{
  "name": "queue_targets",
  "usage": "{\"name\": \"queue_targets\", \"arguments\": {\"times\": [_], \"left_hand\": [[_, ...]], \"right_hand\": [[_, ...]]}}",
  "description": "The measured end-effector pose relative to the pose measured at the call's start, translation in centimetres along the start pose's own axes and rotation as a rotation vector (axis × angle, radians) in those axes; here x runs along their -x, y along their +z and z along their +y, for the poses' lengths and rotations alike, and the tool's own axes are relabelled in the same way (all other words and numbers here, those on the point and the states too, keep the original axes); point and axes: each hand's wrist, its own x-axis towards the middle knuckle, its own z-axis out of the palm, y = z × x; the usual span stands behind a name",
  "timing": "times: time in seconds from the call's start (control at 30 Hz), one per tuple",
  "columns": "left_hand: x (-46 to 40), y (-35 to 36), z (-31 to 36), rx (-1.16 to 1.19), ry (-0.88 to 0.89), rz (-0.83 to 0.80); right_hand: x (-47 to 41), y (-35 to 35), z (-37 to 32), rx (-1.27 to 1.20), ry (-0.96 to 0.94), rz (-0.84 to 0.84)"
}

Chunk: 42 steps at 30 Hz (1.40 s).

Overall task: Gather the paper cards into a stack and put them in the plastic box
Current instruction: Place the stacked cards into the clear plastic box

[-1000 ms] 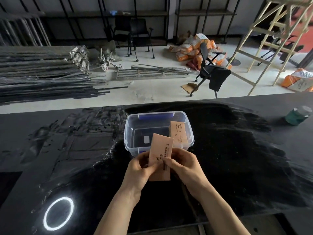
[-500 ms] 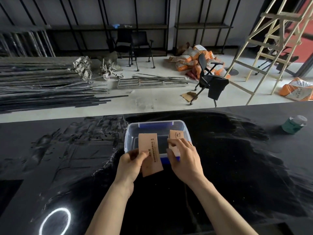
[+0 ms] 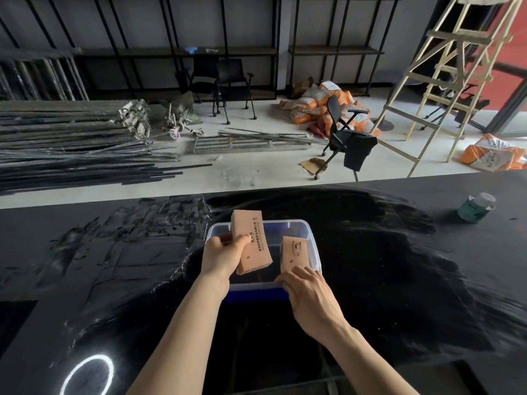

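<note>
Black desk (image 3: 399, 280), clear box (image 3: 312, 246) at centre
Left hand (image 3: 221, 256) grips a card stack (image 3: 252, 242) over the box; right hand (image 3: 309, 295) curls onto its near rim, touching a leaning card (image 3: 295, 253).

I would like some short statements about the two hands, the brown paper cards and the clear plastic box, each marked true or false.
1. The left hand holds a stack of brown paper cards above the clear plastic box. True.
2. The right hand is raised high above the black table. False: it rests at the box's near rim.
3. A second stack of brown cards stands inside the box. True.
4. The green bottle stands inside the box. False: it stands on the table, far right.
</note>
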Motion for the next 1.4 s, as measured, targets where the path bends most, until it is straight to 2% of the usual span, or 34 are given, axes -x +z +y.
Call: {"name": "queue_targets", "arguments": {"times": [0.27, 0.53, 0.7, 0.8, 0.87, 1.0, 1.23, 1.4], "left_hand": [[0.0, 1.8, -3.8, -0.282, -0.21, -0.083], [0.7, 3.4, -5.7, -0.376, -0.326, -0.185], [1.2, 4.2, -5.5, -0.514, -0.253, -0.197], [1.4, 4.0, -5.2, -0.777, -0.187, -0.191], [1.2, 3.7, -5.4, -0.863, -0.156, -0.2], [1.3, 3.5, -5.8, -0.929, -0.068, -0.2], [2.1, 3.3, -5.9, -1.02, 0.109, -0.077], [2.4, 3.2, -6.4, -1.042, 0.114, -0.11]], "right_hand": [[5.0, -0.9, -0.8, -0.035, -0.036, -0.006], [5.8, -1.3, -1.0, -0.02, -0.057, -0.003], [5.9, -1.5, -1.3, 0.008, -0.053, 0.004], [5.9, -1.5, -1.4, 0.027, -0.049, -0.023], [5.9, -1.5, -1.5, 0.032, -0.046, -0.027], [6.0, -1.5, -1.5, 0.026, -0.03, -0.022], [6.1, -1.7, -1.5, 0.039, -0.06, -0.014], [6.0, -1.4, -1.3, 0.023, -0.072, -0.045]]}}
